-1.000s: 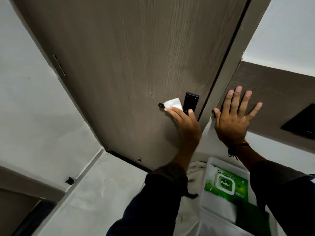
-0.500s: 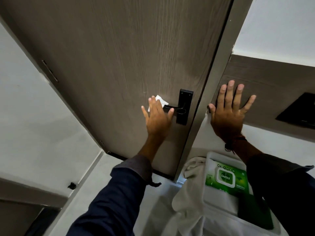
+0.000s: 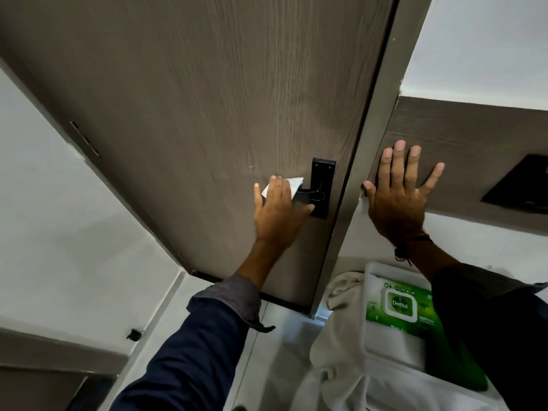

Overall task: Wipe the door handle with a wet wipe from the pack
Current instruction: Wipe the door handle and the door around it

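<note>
A black door handle [image 3: 314, 193] on a black backplate sits near the right edge of a grey-brown wooden door [image 3: 207, 114]. My left hand [image 3: 277, 215] presses a white wet wipe [image 3: 295, 185] onto the lever; the hand covers most of the lever and wipe. My right hand [image 3: 398, 197] lies flat with fingers spread on the wood-panelled wall right of the door frame. The green wet wipe pack [image 3: 400, 307] lies below, in a white tray at my right forearm.
A white tray [image 3: 373, 271] holds the pack, with a white cloth [image 3: 338, 345] draped beside it. A grey door frame [image 3: 370, 143] runs between door and wall. A black wall plate [image 3: 519, 185] sits at the far right. White tiled floor lies below.
My left hand with the wipe has slid along the lever, from near the backplate out to the lever's end and partly back. My right hand stays flat on the wall.
</note>
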{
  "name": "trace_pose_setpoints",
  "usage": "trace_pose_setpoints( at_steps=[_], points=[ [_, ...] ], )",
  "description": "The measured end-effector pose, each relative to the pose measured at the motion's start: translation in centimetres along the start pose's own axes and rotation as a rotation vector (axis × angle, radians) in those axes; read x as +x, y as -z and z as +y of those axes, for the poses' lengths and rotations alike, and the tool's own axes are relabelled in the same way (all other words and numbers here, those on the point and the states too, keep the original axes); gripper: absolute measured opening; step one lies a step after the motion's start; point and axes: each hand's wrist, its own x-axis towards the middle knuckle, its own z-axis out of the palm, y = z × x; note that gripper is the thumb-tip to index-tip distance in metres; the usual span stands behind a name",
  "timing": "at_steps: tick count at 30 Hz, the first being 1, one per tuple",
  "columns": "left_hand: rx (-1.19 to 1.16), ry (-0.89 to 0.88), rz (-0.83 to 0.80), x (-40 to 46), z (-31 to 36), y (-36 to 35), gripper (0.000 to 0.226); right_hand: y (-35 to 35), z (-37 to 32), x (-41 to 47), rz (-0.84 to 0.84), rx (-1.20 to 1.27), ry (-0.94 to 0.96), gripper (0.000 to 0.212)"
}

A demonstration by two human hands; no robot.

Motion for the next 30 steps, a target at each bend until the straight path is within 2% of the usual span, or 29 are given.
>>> trace_pose_setpoints(
  at_steps=[7,12,15,17,19,21,23,25,27,30],
  points=[
    [-0.229,-0.069,0.055,-1.4,5.0,-1.2,0.084,-0.5,-0.4,0.0,0.003,0.06,0.04,0.075],
    [-0.205,-0.277,0.032,-1.9,1.2,-1.6,0.075,1.4,-1.9,-0.4,-0.046,0.136,-0.017,0.072],
    [-0.183,-0.284,0.062,-1.7,-3.1,-1.4,0.069,3.4,-4.2,-1.3,-0.079,0.386,0.047,0.052],
    [-0.172,-0.297,0.03,-1.4,-4.2,-1.1,0.067,4.5,-6.3,-1.6,-0.247,0.69,0.017,0.038],
    [-0.177,-0.388,-0.032,-1.1,-4.0,-0.8,0.063,5.5,-9.0,-1.3,-0.487,0.996,-0.284,0.028],
    [-0.19,-0.482,-0.094,-0.6,-3.8,-0.6,0.06,6.0,-11.3,-0.4,-0.719,1.328,-0.779,0.021],
    [-0.253,-0.521,-0.155,0.2,-4.2,-0.2,0.062,5.8,-12.5,0.1,-0.893,1.485,-1.133,0.015],
    [-0.309,-0.565,-0.161,0.8,-5.0,0.2,0.068,5.5,-13.3,0.3,-0.923,1.558,-1.339,0.015],
    [-0.375,-0.616,-0.142,1.1,-5.6,0.6,0.07,5.5,-14.0,0.5,-0.853,1.59,-1.506,0.012],
    [-0.469,-0.657,-0.106,1.0,-6.0,1.1,0.061,5.6,-15.1,0.5,-0.745,1.526,-1.619,0.011]
  ],
)
